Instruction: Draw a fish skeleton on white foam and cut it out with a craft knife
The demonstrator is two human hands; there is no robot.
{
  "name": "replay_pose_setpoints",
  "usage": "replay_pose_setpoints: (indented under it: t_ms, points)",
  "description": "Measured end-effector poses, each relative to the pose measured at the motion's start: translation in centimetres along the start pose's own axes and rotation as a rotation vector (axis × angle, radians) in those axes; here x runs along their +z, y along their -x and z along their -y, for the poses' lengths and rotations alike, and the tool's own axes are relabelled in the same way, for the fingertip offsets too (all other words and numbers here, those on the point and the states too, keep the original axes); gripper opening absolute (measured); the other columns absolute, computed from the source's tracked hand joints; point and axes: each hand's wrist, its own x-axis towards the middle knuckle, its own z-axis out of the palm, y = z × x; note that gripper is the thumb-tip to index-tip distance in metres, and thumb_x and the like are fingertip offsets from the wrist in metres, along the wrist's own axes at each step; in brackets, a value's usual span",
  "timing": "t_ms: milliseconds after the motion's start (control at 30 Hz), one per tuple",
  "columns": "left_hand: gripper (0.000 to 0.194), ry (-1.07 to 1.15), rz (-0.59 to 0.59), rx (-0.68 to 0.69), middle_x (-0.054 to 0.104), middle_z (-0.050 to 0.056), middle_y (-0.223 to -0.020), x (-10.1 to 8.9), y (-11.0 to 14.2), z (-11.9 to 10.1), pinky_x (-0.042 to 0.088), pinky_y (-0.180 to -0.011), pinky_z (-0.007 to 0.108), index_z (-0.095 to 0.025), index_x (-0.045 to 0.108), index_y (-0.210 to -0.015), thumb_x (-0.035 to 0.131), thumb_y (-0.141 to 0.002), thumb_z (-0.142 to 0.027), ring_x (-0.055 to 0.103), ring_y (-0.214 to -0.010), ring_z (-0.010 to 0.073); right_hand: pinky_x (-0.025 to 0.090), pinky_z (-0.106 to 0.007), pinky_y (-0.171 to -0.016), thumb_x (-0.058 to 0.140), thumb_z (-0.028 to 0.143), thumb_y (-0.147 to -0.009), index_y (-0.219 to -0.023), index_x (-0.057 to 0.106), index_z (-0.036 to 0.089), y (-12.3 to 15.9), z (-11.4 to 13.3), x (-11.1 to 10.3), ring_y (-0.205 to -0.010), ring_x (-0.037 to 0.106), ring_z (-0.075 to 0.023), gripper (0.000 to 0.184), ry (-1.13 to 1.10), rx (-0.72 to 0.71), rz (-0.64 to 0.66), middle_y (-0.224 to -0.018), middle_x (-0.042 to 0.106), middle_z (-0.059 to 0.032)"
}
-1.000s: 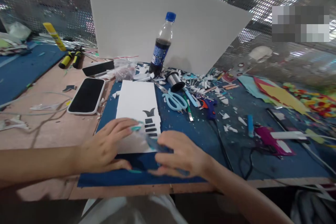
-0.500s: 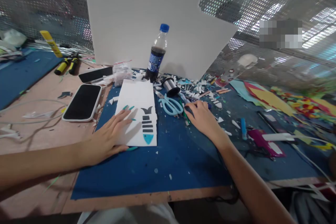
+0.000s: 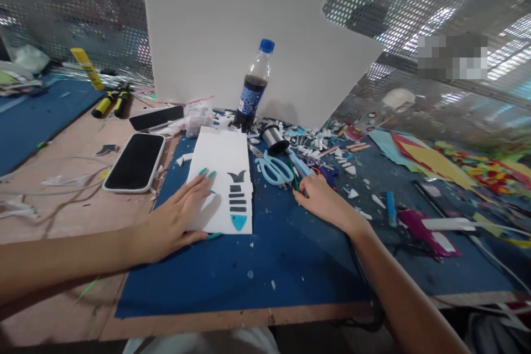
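My left hand [image 3: 180, 221] lies flat with its fingers spread on a white foam sheet [image 3: 215, 155], keeping it against the blue mat. On the sheet's right side is a fish-bone figure of dark strips, a dark tail and a light blue head [image 3: 238, 222]. My right hand [image 3: 321, 199] is curled around the near end of a light blue rod-shaped tool [image 3: 299, 163]; its grip is hidden by my fingers. Right beside that hand are light blue scissors [image 3: 274, 170], a green stick [image 3: 295, 178] and a spool of silver wire [image 3: 274, 139].
A cola bottle [image 3: 251, 88] stands behind the sheet among white scraps. Left of the mat lie a phone [image 3: 135, 162] and yellow-black pliers [image 3: 112, 102]. Coloured paper sheets [image 3: 431, 157] and a purple packet [image 3: 427, 234] are on the right. A dark cable [image 3: 360, 271] runs below my right forearm.
My right hand has closed around the light blue tool, whose shaft now shows more clearly beyond my fingers. My left hand stays on the sheet. The view has shifted slightly.
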Motion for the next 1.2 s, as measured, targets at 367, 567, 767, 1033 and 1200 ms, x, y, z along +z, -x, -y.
replay_pose_setpoints:
  t_ms: [367, 567, 767, 1033, 1200]
  points:
    - [0.058, -0.009, -0.009, -0.008, 0.024, 0.014, -0.149, 0.2, 0.2, 0.2, 0.034, -0.11, 0.048, -0.015, 0.03, -0.134, 0.047, -0.089, -0.046, 0.015, -0.141, 0.0277, 0.041, -0.031, -0.062, 0.034, 0.049, -0.088, -0.067, 0.042, 0.021, 3.4, -0.6, 0.0, -0.072, 0.051, -0.0202, 0.035, -0.072, 0.0, 0.012, -0.073, 0.052, -0.0058]
    - [0.061, -0.035, 0.021, -0.014, 0.02, 0.013, -0.15, 0.2, 0.2, 0.2, 0.034, -0.11, 0.048, -0.014, 0.029, -0.134, 0.047, -0.088, -0.049, 0.014, -0.141, 0.0268, 0.044, -0.04, -0.073, 0.036, 0.053, -0.087, -0.1, 0.051, 0.003, 2.5, -2.8, -0.3, -0.095, 0.056, -0.0349, 0.053, 0.185, 0.507, -0.318, -0.098, 0.056, -0.0261]
    - [0.059, -0.029, 0.018, -0.014, 0.022, 0.014, -0.15, 0.2, 0.1, 0.2, 0.035, -0.11, 0.047, -0.014, 0.03, -0.133, 0.048, -0.087, -0.048, 0.015, -0.141, 0.0272, 0.047, -0.046, -0.067, 0.024, 0.049, -0.091, -0.128, 0.027, -0.015, 0.7, -2.8, 2.0, -0.079, 0.065, -0.039, 0.074, 0.079, 0.705, -0.052, -0.08, 0.063, -0.0293]
    - [0.057, -0.039, 0.009, -0.007, 0.023, 0.015, -0.149, 0.0, 0.0, 0.1, 0.035, -0.11, 0.047, -0.013, 0.031, -0.131, 0.045, -0.088, -0.048, 0.015, -0.141, 0.0267, 0.047, -0.047, -0.07, 0.023, 0.045, -0.092, -0.127, 0.028, -0.017, 0.7, -4.5, 2.3, -0.083, 0.065, -0.0388, 0.071, 0.13, 0.781, -0.072, -0.084, 0.063, -0.0313]
    - [0.061, -0.033, 0.012, -0.016, 0.023, 0.013, -0.15, 0.1, 0.0, 0.0, 0.033, -0.111, 0.045, -0.014, 0.028, -0.135, 0.047, -0.088, -0.049, 0.013, -0.141, 0.0258, 0.044, -0.047, -0.071, 0.029, 0.054, -0.088, -0.116, 0.039, -0.011, 1.7, -3.2, 1.6, -0.098, 0.055, -0.0441, 0.072, 0.231, 0.774, -0.21, -0.103, 0.052, -0.0363]
